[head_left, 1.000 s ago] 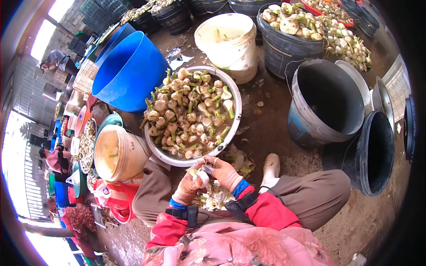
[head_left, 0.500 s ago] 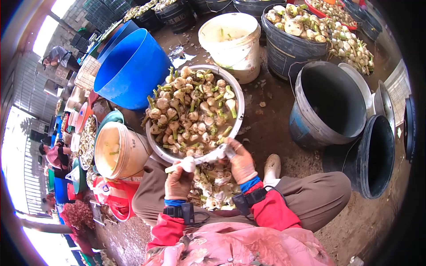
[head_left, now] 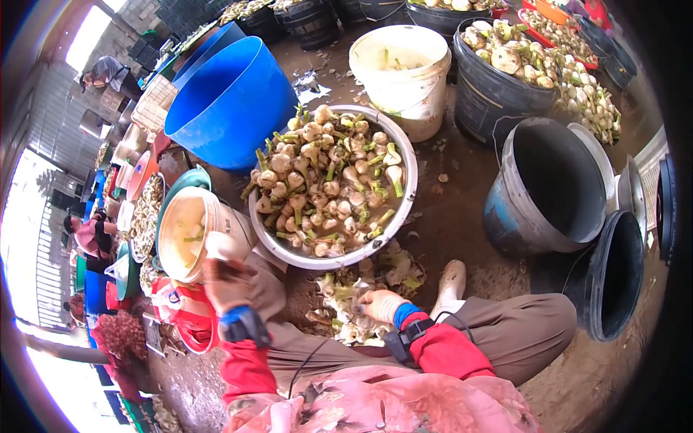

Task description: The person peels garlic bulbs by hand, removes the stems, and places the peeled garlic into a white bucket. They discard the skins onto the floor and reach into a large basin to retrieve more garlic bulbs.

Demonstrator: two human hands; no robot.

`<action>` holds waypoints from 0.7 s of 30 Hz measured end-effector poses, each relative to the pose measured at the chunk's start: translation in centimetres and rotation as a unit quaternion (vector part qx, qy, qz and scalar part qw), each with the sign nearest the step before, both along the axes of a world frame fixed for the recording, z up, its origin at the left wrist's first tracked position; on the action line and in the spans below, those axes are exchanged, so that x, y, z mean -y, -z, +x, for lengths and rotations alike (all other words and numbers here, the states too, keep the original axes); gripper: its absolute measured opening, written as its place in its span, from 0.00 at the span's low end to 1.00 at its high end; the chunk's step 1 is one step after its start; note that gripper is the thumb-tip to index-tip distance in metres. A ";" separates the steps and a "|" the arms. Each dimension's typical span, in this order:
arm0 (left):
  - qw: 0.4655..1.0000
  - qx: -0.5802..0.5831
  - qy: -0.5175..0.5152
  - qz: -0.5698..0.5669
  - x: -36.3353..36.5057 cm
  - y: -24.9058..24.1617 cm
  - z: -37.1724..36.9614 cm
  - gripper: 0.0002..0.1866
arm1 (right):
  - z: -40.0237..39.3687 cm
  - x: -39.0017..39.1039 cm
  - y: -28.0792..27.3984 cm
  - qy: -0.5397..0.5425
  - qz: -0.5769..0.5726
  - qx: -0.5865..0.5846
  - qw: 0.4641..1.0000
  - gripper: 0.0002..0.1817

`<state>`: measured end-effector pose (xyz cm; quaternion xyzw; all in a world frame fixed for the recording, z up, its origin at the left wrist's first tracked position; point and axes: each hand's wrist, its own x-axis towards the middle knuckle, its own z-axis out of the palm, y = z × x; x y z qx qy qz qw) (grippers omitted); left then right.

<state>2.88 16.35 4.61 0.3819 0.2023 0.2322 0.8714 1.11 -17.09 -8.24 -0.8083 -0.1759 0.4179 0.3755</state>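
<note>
My left hand (head_left: 229,283), blurred by motion, is at the near edge of a cream bucket (head_left: 209,238) with a white garlic bulb (head_left: 225,246) at its fingertips. My right hand (head_left: 381,306) is low, over a heap of peeled skins and leaves (head_left: 350,303) on the ground between my legs. Its fingers are curled together around something small that I cannot make out. Beyond both hands stands a wide metal basin (head_left: 410,180) full of garlic bulbs with cut green stems in brownish water.
A blue tub (head_left: 231,108) stands at the upper left, a white bucket (head_left: 404,94) behind the basin. Black buckets (head_left: 498,101) of bulbs are at the back, a grey bucket (head_left: 548,187) at right. Two people (head_left: 115,76) (head_left: 94,238) are far left.
My left hand has moved left with the bulb, from the basin's near rim to the cream bucket. My right hand has dropped from the rim to the peelings. The view has shifted slightly.
</note>
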 end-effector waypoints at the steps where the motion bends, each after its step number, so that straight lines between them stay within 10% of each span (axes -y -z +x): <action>1: 0.883 0.210 0.055 -0.416 -6.4 0.7 0.9 0.17 | 0.2 0.1 0.1 0.064 0.016 -0.005 0.998 0.19; 2: 0.975 0.110 -0.164 -0.101 -2.9 -4.6 2.1 0.17 | 0.7 0.2 -0.6 0.094 0.009 -0.018 0.995 0.19; 5: 0.984 0.089 -0.143 -0.065 -3.6 -7.0 4.1 0.21 | 1.3 0.2 -1.5 0.165 0.027 -0.010 0.986 0.18; 10: 0.932 -0.219 0.179 0.228 8.6 -1.3 7.3 0.15 | 1.4 -1.2 -0.8 0.096 0.018 -0.051 0.994 0.21; 16: 0.358 -0.362 0.453 0.732 15.6 8.9 12.4 0.21 | 2.5 -1.1 -1.2 0.104 0.026 -0.087 0.990 0.22; 19: 0.219 -0.360 0.476 0.772 16.1 13.9 14.5 0.17 | 2.5 -0.7 -0.4 0.151 0.045 -0.082 0.984 0.21; 21: 0.226 -0.343 0.486 0.772 16.6 13.2 15.3 0.15 | 2.8 -0.3 -0.9 0.172 0.062 -0.104 0.978 0.21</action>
